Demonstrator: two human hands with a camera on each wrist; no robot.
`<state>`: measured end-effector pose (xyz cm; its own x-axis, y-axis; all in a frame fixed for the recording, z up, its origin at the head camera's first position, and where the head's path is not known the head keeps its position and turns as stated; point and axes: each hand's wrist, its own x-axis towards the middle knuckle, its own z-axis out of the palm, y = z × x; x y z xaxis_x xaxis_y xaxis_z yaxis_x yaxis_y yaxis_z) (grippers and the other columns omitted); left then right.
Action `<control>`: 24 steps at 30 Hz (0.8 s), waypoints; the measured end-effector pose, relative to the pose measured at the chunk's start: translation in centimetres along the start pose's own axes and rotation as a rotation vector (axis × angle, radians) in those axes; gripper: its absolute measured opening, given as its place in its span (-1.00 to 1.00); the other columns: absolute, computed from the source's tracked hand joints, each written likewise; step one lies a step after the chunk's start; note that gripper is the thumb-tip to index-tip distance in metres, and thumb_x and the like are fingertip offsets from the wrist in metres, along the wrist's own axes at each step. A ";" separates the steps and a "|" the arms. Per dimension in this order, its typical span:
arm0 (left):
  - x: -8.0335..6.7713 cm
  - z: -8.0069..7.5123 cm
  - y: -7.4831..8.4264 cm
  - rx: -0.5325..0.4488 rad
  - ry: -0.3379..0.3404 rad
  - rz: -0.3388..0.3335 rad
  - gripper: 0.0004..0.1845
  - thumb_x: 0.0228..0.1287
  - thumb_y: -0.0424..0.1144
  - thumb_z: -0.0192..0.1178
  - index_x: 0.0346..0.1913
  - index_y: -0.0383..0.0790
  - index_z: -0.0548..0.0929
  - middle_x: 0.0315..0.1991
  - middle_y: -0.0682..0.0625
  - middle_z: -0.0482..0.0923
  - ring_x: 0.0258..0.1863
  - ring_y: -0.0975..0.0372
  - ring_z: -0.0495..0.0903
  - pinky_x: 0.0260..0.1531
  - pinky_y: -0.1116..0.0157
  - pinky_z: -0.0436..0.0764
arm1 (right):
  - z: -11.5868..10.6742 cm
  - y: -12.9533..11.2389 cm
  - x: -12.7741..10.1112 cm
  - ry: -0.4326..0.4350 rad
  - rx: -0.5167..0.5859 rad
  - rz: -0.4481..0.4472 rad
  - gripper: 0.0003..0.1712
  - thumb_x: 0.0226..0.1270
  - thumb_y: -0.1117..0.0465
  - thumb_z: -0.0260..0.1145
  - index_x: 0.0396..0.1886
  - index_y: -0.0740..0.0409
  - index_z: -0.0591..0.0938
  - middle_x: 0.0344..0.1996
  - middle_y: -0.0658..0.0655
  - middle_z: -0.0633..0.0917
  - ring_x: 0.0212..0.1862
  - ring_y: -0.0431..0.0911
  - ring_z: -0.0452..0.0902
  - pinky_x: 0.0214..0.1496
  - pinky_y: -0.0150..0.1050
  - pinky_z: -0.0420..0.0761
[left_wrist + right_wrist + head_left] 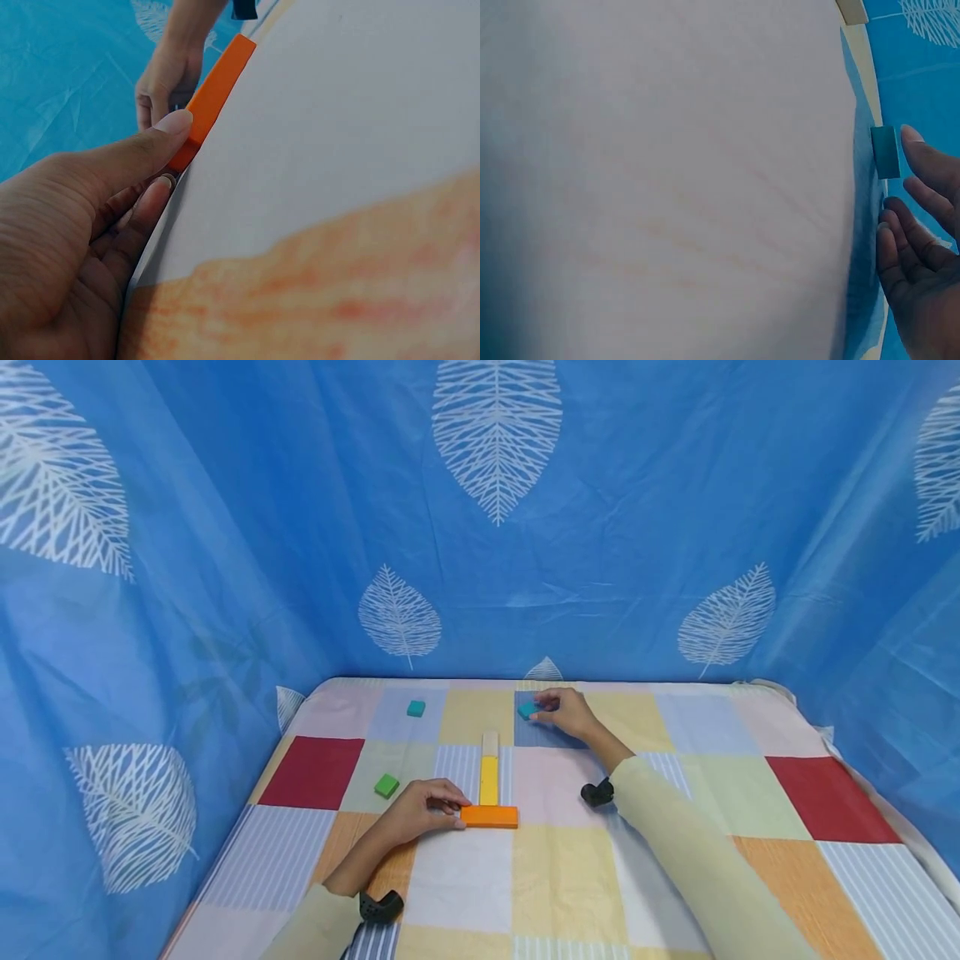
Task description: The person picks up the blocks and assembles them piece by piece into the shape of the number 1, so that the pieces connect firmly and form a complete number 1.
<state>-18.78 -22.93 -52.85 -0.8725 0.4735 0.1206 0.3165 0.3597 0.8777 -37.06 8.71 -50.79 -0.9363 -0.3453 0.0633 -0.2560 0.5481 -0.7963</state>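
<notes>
On the patchwork cloth (570,877), a green block (386,785) and a teal block (416,708) lie loose at the left. The left hand (420,810) pinches the left end of the orange bar (489,816) between thumb and fingers; a nudge there could likely knock the yellow bar (488,779) and cream bar (490,743) out of line. At the far side, the right hand (566,712) touches a second teal block (528,709) with loosely curled fingertips; whether it grips, I cannot tell. It may slip. No containers are visible.

Bright even light; wrist views blurred close-up.
</notes>
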 end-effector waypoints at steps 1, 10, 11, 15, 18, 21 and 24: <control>0.1 0.0 0.0 0.003 0.002 0.000 -0.72 0.17 -0.24 0.50 -0.03 -0.08 0.82 -0.16 0.10 0.69 -0.25 0.24 0.65 -0.14 0.33 0.69 | 0.0 0.1 0.0 -0.004 0.003 -0.003 -0.50 0.31 0.21 0.48 0.20 0.30 0.64 0.07 0.24 0.70 0.06 0.10 0.59 0.13 -0.01 0.58; 0.2 0.1 -0.1 0.005 0.005 -0.019 -0.72 0.16 -0.26 0.51 -0.03 -0.06 0.82 -0.15 0.11 0.69 -0.25 0.23 0.65 -0.13 0.33 0.68 | 0.6 0.6 0.1 0.007 -0.012 -0.004 -0.50 0.32 0.21 0.47 0.20 0.33 0.63 0.06 0.28 0.65 0.08 0.12 0.55 0.17 0.01 0.54; 0.2 0.1 -0.2 0.002 0.005 -0.018 -0.72 0.16 -0.26 0.51 -0.04 -0.06 0.82 -0.15 0.10 0.69 -0.25 0.23 0.65 -0.13 0.33 0.69 | 0.7 0.6 0.2 0.013 -0.017 -0.003 -0.50 0.32 0.21 0.47 0.19 0.33 0.63 0.05 0.29 0.65 0.08 0.12 0.55 0.17 0.01 0.54; 0.2 0.1 -0.3 -0.003 0.002 -0.008 -0.72 0.16 -0.27 0.50 -0.04 -0.08 0.82 -0.15 0.10 0.69 -0.24 0.23 0.65 -0.13 0.32 0.69 | 0.9 0.6 0.2 0.018 -0.047 -0.008 -0.50 0.36 0.18 0.44 0.20 0.34 0.63 0.05 0.30 0.64 0.06 0.12 0.55 0.15 0.01 0.55; 0.2 0.1 -0.3 -0.005 -0.001 -0.007 -0.72 0.16 -0.27 0.50 -0.04 -0.08 0.82 -0.15 0.09 0.69 -0.23 0.23 0.65 -0.13 0.32 0.69 | 0.9 0.5 0.3 0.002 -0.066 -0.018 -0.48 0.38 0.15 0.42 0.23 0.35 0.61 0.08 0.31 0.64 0.06 0.12 0.56 0.14 0.02 0.56; 0.2 0.0 -0.2 -0.006 -0.002 -0.015 -0.73 0.16 -0.27 0.50 -0.04 -0.07 0.82 -0.15 0.10 0.69 -0.23 0.23 0.65 -0.13 0.33 0.69 | 1.0 0.3 0.3 -0.009 -0.092 -0.029 -0.47 0.40 0.14 0.41 0.24 0.35 0.60 0.10 0.32 0.64 0.06 0.14 0.57 0.14 0.04 0.57; 0.2 0.0 -0.1 -0.008 -0.002 -0.023 -0.73 0.16 -0.26 0.50 -0.05 -0.06 0.82 -0.16 0.10 0.69 -0.23 0.23 0.65 -0.12 0.33 0.69 | 1.0 0.0 0.3 -0.006 -0.126 -0.030 -0.48 0.41 0.13 0.40 0.24 0.35 0.61 0.09 0.30 0.65 0.07 0.13 0.58 0.14 0.04 0.58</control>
<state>-18.93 -22.87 -52.89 -0.8786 0.4671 0.0997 0.2939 0.3641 0.8838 -37.12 7.84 -51.42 -0.9265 -0.3671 0.0825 -0.3126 0.6289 -0.7119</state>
